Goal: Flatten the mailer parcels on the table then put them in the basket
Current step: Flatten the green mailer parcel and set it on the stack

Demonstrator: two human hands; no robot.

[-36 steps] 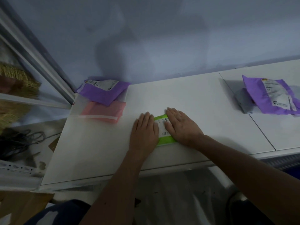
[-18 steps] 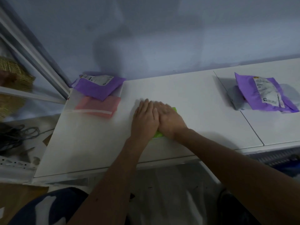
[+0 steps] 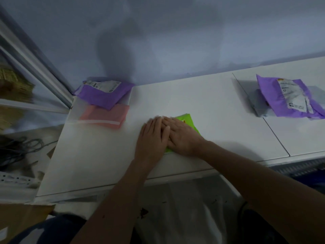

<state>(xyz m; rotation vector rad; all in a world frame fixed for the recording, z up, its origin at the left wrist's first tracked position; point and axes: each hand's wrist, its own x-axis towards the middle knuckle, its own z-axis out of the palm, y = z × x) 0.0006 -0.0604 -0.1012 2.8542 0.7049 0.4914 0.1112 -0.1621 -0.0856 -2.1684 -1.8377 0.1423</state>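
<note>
White table point(image 3: 193, 95): hands point(image 3: 152, 136) point(image 3: 184, 138) press green mailer point(image 3: 191, 123) (label covered, unreadable).

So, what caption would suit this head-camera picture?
Left hand and right hand press a green mailer flat on the white table.

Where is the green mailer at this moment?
Head view: the green mailer lies centrally on the white table, near its front edge. It is mostly hidden under the left hand and right hand pressed flat, right of the pink mailer.
</note>
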